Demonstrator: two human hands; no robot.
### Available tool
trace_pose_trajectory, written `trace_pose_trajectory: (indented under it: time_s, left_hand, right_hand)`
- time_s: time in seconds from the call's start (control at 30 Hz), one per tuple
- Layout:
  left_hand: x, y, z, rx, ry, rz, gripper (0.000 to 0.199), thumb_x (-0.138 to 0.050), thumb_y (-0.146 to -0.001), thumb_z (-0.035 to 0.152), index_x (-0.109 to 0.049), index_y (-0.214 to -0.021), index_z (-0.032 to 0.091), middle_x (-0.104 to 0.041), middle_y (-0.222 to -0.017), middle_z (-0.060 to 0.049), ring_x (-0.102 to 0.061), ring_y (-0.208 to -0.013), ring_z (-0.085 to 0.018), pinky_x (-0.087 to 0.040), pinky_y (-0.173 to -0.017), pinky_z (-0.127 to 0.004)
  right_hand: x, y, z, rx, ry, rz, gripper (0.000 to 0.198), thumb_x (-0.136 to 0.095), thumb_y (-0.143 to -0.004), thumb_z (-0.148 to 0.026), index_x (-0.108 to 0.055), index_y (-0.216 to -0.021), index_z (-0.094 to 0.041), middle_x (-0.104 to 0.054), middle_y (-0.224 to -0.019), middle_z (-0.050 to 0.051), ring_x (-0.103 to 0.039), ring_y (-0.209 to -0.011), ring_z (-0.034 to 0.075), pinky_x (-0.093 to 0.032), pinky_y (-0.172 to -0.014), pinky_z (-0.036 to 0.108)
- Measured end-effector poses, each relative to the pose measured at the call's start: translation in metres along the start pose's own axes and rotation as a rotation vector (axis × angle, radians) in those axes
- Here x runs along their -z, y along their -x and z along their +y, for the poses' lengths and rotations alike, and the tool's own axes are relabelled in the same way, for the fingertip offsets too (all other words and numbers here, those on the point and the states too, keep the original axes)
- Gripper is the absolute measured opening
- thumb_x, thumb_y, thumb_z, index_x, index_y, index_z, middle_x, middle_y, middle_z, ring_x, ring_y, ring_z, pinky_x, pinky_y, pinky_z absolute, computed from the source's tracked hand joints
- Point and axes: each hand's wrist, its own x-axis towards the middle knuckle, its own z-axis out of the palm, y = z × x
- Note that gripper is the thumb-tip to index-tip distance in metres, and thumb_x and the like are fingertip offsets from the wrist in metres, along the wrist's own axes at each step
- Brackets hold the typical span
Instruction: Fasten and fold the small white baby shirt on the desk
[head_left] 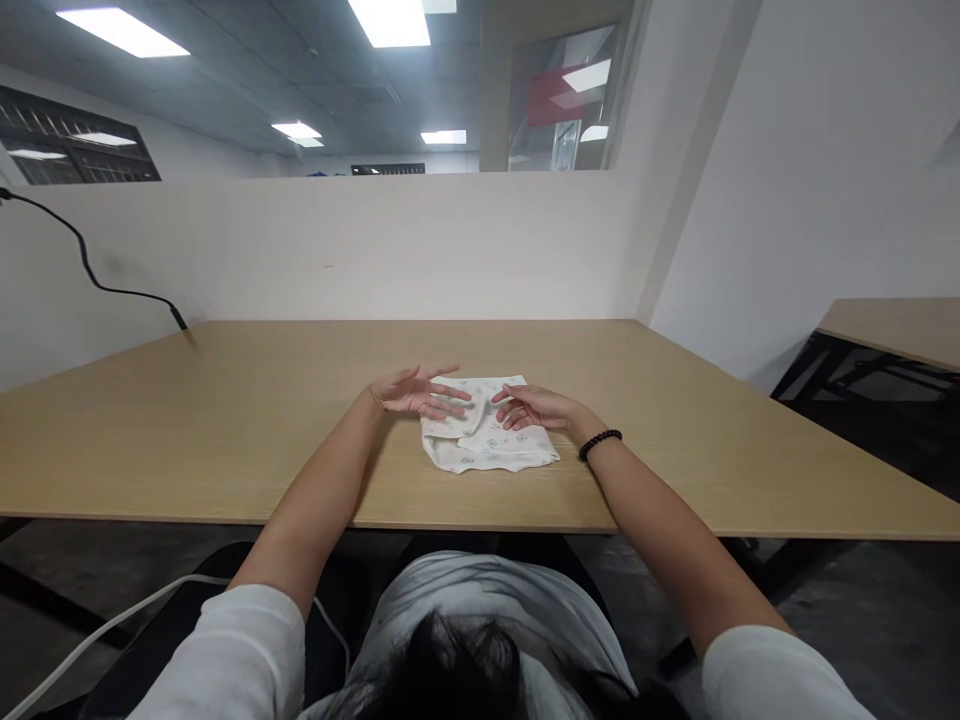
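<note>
On the desk (262, 420), close to its near edge in front of you, lies a white printed cloth (506, 460). It looks partly folded: layers overlap, but a raised crease at the middle and uneven near edges are left unsmoothed. Its long axis seems to run left to right; which end is its top, you cannot tell. Your left hand (409, 392) spreads above it, fingers wide; your right hand (538, 408) is loosely curled, fingers parted. Neither grips anything; whether they touch the cloth is unclear.

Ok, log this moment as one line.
left hand: open, over cloth; right hand: open, over cloth; cloth: printed, folded, on table; contact: unclear
</note>
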Motion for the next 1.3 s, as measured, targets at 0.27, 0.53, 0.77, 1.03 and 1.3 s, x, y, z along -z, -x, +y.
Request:
trace_pose_trajectory:
  time_s: [0.27,0.53,0.77,1.03,1.3]
  left_hand:
    - [-0.007,-0.003,0.007,0.26,-0.252,-0.163,0.078,-0.07,-0.083,0.056,-0.044,-0.144,0.016,-0.051,-0.137,-0.022,-0.053,-0.124,-0.036,-0.051,-0.095,-0.041]
    - [-0.045,0.009,0.026,0.506,-0.678,-0.099,0.054,-0.077,-0.077,0.05,-0.068,-0.119,0.018,-0.07,-0.11,-0.01,-0.064,-0.106,-0.029,-0.053,-0.084,-0.029]
    - [-0.122,0.042,-0.027,0.329,-1.24,0.388,0.097,-0.066,-0.078,0.07,-0.033,-0.152,0.017,-0.027,-0.155,-0.016,-0.021,-0.145,-0.036,-0.018,-0.119,-0.046]
    - [-0.16,0.07,-0.058,0.349,-1.374,0.465,0.087,-0.042,-0.091,0.072,-0.016,-0.157,0.021,-0.014,-0.159,-0.012,-0.011,-0.149,-0.029,-0.005,-0.122,-0.048]
    - [-0.163,0.021,-0.044,0.24,-1.493,0.542,0.088,-0.036,-0.092,0.075,-0.014,-0.157,0.019,-0.011,-0.16,-0.011,0.0,-0.15,-0.028,-0.001,-0.121,-0.049]
  right_hand:
    - [-0.011,-0.005,-0.002,0.039,0.192,0.092,0.034,-0.077,-0.082,-0.03,-0.054,-0.104,-0.017,-0.067,-0.068,0.002,-0.06,-0.053,0.011,-0.049,-0.045,0.015]
    - [-0.034,0.017,-0.013,0.109,0.434,0.03,0.018,-0.066,-0.083,-0.031,-0.065,-0.094,-0.016,-0.064,-0.072,0.003,-0.063,-0.062,0.013,-0.051,-0.054,0.02]
    - [-0.05,0.043,-0.006,0.229,0.821,0.246,0.027,-0.063,-0.087,-0.034,-0.069,-0.105,-0.016,-0.067,-0.084,0.008,-0.062,-0.084,0.024,-0.049,-0.08,0.035]
    - [-0.053,0.084,0.025,0.131,1.182,0.045,0.055,-0.026,-0.105,-0.051,-0.032,-0.154,-0.028,-0.019,-0.161,0.008,-0.014,-0.148,0.028,-0.008,-0.119,0.052]
    - [-0.059,0.092,0.021,0.222,1.255,0.123,0.067,-0.03,-0.1,-0.065,-0.027,-0.156,-0.028,-0.011,-0.162,0.007,-0.006,-0.149,0.03,-0.005,-0.119,0.056]
